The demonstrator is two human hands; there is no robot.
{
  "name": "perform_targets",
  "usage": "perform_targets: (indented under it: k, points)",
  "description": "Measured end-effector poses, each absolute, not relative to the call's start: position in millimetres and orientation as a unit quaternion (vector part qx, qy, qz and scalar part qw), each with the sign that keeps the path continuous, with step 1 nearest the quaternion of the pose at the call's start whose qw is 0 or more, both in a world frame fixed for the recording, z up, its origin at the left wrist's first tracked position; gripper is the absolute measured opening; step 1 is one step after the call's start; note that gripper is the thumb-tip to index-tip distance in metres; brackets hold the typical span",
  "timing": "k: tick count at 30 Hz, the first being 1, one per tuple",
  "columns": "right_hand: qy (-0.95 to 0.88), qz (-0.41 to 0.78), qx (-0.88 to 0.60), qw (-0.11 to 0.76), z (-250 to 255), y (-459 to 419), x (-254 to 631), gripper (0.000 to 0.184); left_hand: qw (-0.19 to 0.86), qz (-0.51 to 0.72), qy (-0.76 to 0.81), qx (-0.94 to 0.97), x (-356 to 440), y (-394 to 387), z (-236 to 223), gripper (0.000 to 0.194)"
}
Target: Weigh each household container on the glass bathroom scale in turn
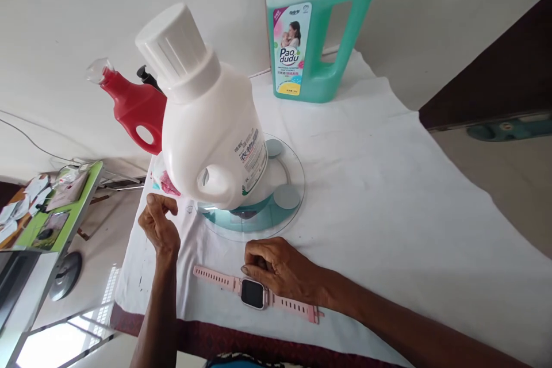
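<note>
My left hand (pixel 160 223) is raised at the table's left side with its fingers curled in and nothing visible in them. It is near the big white detergent jug (pixel 211 121), apart from it. The jug stands on a round glass scale (pixel 287 198), covering much of its top. My right hand (pixel 278 267) is curled just above a pink-strapped smartwatch (pixel 252 294); no object shows in its fingers. The watch lies flat with its strap stretched out and its dark screen up. Whether the right hand touches it, I cannot tell.
A green soap jug (pixel 319 69) stands at the back by the wall. Behind the white jug are a red bottle (pixel 138 104) and a black pump top (pixel 146 76). A pink and white packet (pixel 169 183) lies at left. White cloth (pixel 366 201) covers the table.
</note>
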State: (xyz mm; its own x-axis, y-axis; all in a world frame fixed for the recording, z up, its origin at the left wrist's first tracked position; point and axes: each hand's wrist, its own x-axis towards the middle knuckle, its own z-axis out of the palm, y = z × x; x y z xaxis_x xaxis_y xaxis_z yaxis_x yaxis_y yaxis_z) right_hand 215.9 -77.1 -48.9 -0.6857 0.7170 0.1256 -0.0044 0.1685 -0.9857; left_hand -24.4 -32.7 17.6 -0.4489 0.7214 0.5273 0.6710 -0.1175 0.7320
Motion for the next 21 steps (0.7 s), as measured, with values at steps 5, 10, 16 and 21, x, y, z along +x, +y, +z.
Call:
perform_targets:
  k: [5,10,16,21]
  points:
    - [-0.702,0.591,-0.253,0.307,-49.5,-77.4,216.0,0.02,0.076,0.553,0.699,0.447,-49.2,-44.8,-27.8,0.067]
    - [-0.701,0.594,-0.259,0.298,-49.9,-76.2,215.9,0.019,0.091,0.56,0.707,0.422,-54.8,-39.5,-37.8,0.067]
    - [-0.696,0.6,-0.261,0.297,-49.9,-77.1,215.7,0.019,0.114,0.577,0.694,0.414,-51.8,-40.8,-34.9,0.065]
    - [-0.696,0.606,-0.266,0.278,-49.3,-76.7,216.4,0.019,0.171,0.616,0.62,0.456,-25.0,-39.9,9.2,0.062]
